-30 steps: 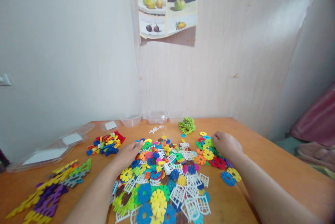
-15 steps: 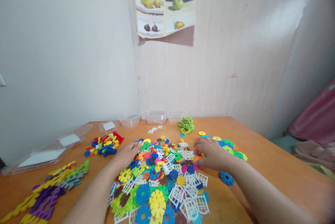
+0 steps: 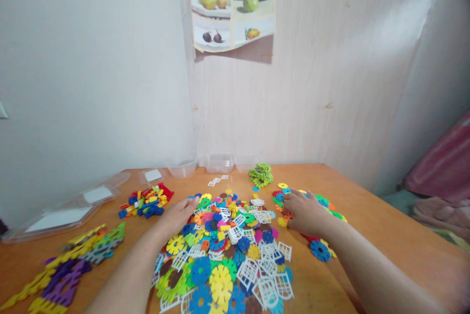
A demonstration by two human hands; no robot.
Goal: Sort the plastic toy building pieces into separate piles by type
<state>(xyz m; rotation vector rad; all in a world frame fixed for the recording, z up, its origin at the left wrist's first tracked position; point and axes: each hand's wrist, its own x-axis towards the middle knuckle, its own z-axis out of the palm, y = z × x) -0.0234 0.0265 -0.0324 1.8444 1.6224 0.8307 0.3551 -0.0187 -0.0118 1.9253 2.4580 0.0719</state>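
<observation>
Basically both hands lie flat, palms down, on a big heap of flat plastic gear-shaped and window-shaped toy pieces in mixed colours (image 3: 227, 250) spread over the orange wooden table (image 3: 385, 235). Left hand (image 3: 178, 216) rests on the heap's left edge, fingers loosely spread and pointing to the far side, gripping nothing that shows. Right hand (image 3: 306, 213) is pressed on a smaller cluster of coloured gear discs (image 3: 326, 204) at the right of the main heap, fingers splayed wide; whether anything is pinched under the palm cannot be told. A single blue gear disc (image 3: 320, 250) lies just beside the right forearm. Farther back sits a stack of light green gear discs (image 3: 261, 175), apart from the heap. Left of the heap is a small pile of red, blue and yellow brick pieces (image 3: 146, 200), and nearer the left edge a row of yellow, green, grey and purple flat jagged pieces (image 3: 69, 265). Clear plastic containers (image 3: 219, 162) stand along the wall, clear lids (image 3: 66, 213) at far left. Fruit picture sheet (image 3: 232, 15) hangs on the wall.
</observation>
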